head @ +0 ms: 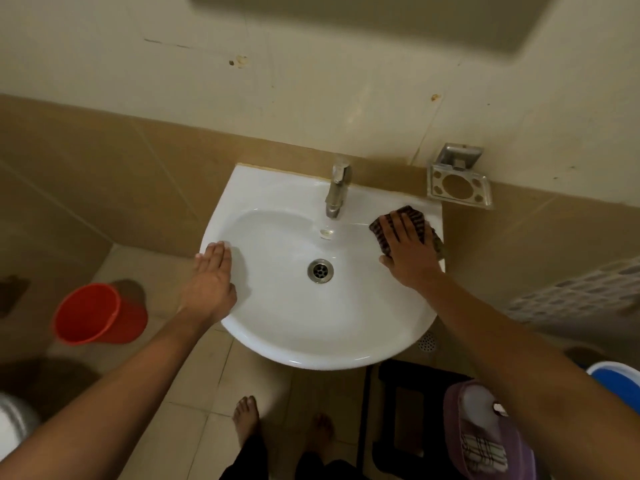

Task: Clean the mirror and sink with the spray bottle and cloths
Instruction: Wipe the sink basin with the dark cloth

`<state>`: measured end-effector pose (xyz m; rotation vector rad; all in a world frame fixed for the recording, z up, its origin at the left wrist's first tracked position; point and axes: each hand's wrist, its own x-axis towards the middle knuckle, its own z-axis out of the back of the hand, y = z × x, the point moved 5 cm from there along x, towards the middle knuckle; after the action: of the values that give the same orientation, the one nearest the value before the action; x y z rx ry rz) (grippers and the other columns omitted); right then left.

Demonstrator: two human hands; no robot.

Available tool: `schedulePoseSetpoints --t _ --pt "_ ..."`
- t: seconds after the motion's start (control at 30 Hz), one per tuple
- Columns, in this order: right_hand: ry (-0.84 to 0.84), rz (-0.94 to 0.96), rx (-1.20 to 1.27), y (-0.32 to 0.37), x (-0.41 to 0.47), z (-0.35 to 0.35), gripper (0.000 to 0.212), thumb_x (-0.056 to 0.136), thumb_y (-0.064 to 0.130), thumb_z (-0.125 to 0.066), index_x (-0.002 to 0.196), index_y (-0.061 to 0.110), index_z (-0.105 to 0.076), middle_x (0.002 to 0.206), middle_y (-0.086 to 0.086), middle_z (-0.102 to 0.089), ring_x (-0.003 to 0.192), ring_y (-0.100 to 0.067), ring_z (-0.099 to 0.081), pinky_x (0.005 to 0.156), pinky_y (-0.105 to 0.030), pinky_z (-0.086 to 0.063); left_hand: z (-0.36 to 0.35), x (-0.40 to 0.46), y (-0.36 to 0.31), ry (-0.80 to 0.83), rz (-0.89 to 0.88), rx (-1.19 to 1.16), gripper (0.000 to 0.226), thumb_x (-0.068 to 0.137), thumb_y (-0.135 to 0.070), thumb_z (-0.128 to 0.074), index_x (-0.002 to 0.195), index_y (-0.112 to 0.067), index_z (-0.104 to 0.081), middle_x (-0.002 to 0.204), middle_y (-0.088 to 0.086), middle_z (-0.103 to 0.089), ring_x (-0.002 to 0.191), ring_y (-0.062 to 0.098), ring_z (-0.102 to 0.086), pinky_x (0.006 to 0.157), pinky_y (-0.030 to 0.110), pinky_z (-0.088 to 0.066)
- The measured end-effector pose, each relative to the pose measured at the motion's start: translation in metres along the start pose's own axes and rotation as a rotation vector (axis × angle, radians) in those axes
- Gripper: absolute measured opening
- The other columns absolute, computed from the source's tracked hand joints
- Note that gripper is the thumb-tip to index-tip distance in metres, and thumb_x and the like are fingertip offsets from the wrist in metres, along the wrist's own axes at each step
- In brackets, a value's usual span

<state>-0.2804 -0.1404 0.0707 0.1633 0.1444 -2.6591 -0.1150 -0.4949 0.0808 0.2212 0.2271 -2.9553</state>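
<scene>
1 dark checked cloth (405,223) lies flattened under the right hand (407,252) on the sink (287,327) rim.

Dim, yellowish light, glare on the sink (346,341) rim, blurred and warped edges

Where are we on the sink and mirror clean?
In hand: the right hand presses a dark striped cloth flat on the sink rim right of the tap; the left hand rests open on the left rim. The basin looks white and unmarked. The mirror is barely in view, so I cannot judge it.
</scene>
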Motion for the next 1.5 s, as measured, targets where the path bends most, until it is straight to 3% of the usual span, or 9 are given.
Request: schedulePoseSetpoints --t 0.27,0.53,0.63,0.73,0.9,1.2,1.3,1.4,1.5 --pt "0.204 -0.126 -0.133 0.018 -0.088 -0.031 0.07 0.092 0.045 -0.014 0.151 0.014 -0.037 0.161 -0.007 -0.028 0.151 -0.023 -0.018 0.118 -0.059 0.001 0.006 0.035 0.008 0.029 -0.122 0.059 0.073 0.091 -0.015 -0.044 0.153 0.001 -0.008 0.162 0.018 -0.005 0.151 0.031 0.0 0.122 0.042 0.0" --pt "0.501 -0.297 0.374 0.157 -0.115 0.004 0.052 0.095 0.049 -0.025 0.109 0.013 -0.059 0.118 -0.009 -0.063 0.114 -0.032 -0.055 0.1 -0.044 -0.038 0.006 0.061 0.016 0.042 -0.272 0.061 0.074 0.09 -0.017 -0.047 0.152 0.004 -0.011 0.161 0.021 -0.009 0.15 0.034 -0.003 0.122 0.044 -0.004" --pt "0.565 -0.229 0.616 0.209 -0.101 0.017 0.046 0.102 0.039 -0.031 0.119 0.007 -0.059 0.122 -0.013 -0.063 0.113 -0.032 -0.057 0.103 -0.042 -0.04 0.005 0.068 0.015 0.027 -0.312 0.085 0.074 0.089 -0.017 -0.05 0.151 0.005 -0.016 0.16 0.022 -0.014 0.15 0.035 -0.006 0.122 0.046 -0.007" --pt "0.617 -0.067 0.669 0.246 -0.083 0.023 0.051 0.106 0.035 -0.031 0.154 0.016 -0.03 0.159 -0.008 -0.031 0.147 -0.029 -0.026 0.119 -0.041 -0.015 0.004 0.074 0.012 0.019 -0.332 0.095 0.074 0.089 -0.018 -0.051 0.15 0.005 -0.017 0.16 0.023 -0.014 0.15 0.035 -0.008 0.121 0.047 -0.008" --pt "0.757 -0.022 0.527 0.226 -0.082 -0.009 0.059 0.103 0.054 -0.025 0.156 0.038 -0.006 0.166 0.007 0.0 0.153 -0.019 0.004 0.117 -0.064 0.003 0.004 0.084 0.007 -0.006 -0.359 0.087 0.074 0.087 -0.014 -0.056 0.149 0.006 -0.021 0.158 0.023 -0.019 0.149 0.036 -0.012 0.121 0.049 -0.011" --pt "0.494 -0.074 -0.013 0.081 -0.061 -0.041 0.055 0.102 0.022 -0.038 0.155 0.027 -0.026 0.165 -0.002 -0.014 0.152 -0.024 -0.009 0.121 -0.053 -0.008 0.002 0.096 0.002 -0.027 -0.361 0.082 0.076 0.08 -0.013 -0.064 0.145 0.01 -0.03 0.153 0.028 -0.028 0.145 0.041 -0.021 0.118 0.054 -0.016" --pt "0.429 -0.07 -0.104 0.068 -0.042 -0.031 0.045 0.097 0.017 -0.046 0.141 0.017 -0.048 0.15 -0.009 -0.042 0.138 -0.028 -0.039 0.111 -0.048 -0.036 -0.001 0.096 0.003 -0.051 -0.351 0.118 0.074 0.083 -0.02 -0.055 0.145 0.009 -0.029 0.154 0.028 -0.027 0.146 0.041 -0.02 0.12 0.042 0.005" --pt "0.385 -0.175 0.148 0.081 -0.041 -0.011 0.042 0.098 0.019 -0.047 0.14 0.016 -0.049 0.14 -0.008 -0.052 0.126 -0.028 -0.052 0.107 -0.042 -0.044 -0.002 0.096 0.002 -0.059 -0.337 0.116 0.075 0.082 -0.027 -0.041 0.145 0.009 -0.028 0.154 0.028 -0.027 0.145 0.04 -0.02 0.117 0.034 0.016" --pt "-0.022 -0.685 0.758 0.081 -0.058 0.009 0.034 0.1 0.024 -0.048 0.132 0.013 -0.057 0.122 -0.011 -0.064 0.107 -0.029 -0.061 0.095 -0.033 -0.045 -0.001 0.096 0.002 -0.075 -0.34 0.1 0.074 0.082 -0.03 -0.037 0.145 0.009 -0.029 0.154 0.027 -0.028 0.145 0.04 -0.021 0.117 0.033 0.016"
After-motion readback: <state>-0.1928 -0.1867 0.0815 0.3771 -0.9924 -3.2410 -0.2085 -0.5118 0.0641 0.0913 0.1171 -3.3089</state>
